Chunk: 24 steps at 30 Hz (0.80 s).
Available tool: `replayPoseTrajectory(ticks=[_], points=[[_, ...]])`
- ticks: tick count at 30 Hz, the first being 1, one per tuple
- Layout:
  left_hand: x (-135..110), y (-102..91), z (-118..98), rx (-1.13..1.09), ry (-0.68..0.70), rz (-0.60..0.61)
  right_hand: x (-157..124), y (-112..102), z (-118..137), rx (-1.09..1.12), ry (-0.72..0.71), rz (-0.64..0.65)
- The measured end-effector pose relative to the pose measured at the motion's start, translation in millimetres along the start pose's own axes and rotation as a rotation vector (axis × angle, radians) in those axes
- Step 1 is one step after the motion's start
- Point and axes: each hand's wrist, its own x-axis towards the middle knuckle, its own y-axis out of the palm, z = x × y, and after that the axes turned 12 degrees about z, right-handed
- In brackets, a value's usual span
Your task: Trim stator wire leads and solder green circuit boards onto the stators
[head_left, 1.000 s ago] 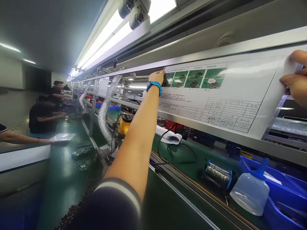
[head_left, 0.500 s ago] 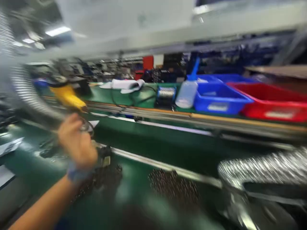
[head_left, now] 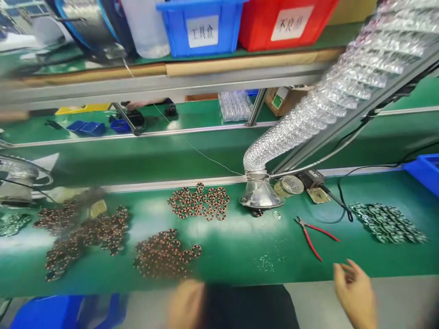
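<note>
My left hand (head_left: pixel 187 301) is a blur at the bench's front edge, just below a heap of copper-coloured ring-shaped parts (head_left: pixel 163 256); its fingers are smeared. Over the front edge at the right, my right hand (head_left: pixel 356 292) has its thumb and fingers loosely curled and apart, with nothing visible between them. Nearest to it lie red-handled cutting pliers (head_left: pixel 309 240), jaws pointing away and handles spread. Small pale clippings (head_left: pixel 265 262) are scattered left of the pliers. One small round board (head_left: pixel 276 214) lies by the metal extraction hood (head_left: pixel 259 194).
More rings (head_left: pixel 199 201) and a blurred heap (head_left: pixel 99 230) lie leftward. Green boards (head_left: pixel 387 221) are piled at right. A silver duct (head_left: pixel 308 107) slants over the bench beside a tin (head_left: pixel 290 185) and a soldering iron stand (head_left: pixel 317 194). Blue (head_left: pixel 206 34) and red bins (head_left: pixel 288 25) fill the shelf.
The view has swung right and down. My left hand, raised near a yellow holder and hose before, is now low at the bench edge. My right hand has come into view.
</note>
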Motion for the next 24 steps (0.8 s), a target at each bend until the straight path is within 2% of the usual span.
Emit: replayPoseTrajectory(ticks=[3,5,9,11,14,18,20,21,24], points=[[19,54.2,-13,0.033,0.07,0.152,0,36,-31,-0.076,-0.189,0.194],[32,80.3,-12,0.085,0.036,0.203,3,51,-44,-0.084,-0.298,0.27],[62,114.1,0,0.214,-0.085,0.257,0,71,-51,-0.042,-0.382,0.306],[82,129.9,-5,0.259,-0.089,0.296,-10,83,-45,-0.007,-0.37,0.284],[116,162.3,-34,0.288,0.017,0.382,-28,106,-24,0.066,-0.34,0.262],[153,205.0,-87,0.264,0.287,0.517,-35,121,8,0.209,-0.336,0.284],[158,209.7,-95,0.253,0.325,0.533,-32,116,13,0.276,-0.343,0.295],[155,206.3,-92,0.252,0.302,0.522,-31,110,12,0.292,-0.345,0.298],[128,179.8,-64,0.261,0.149,0.458,-33,92,1,0.242,-0.374,0.365]])
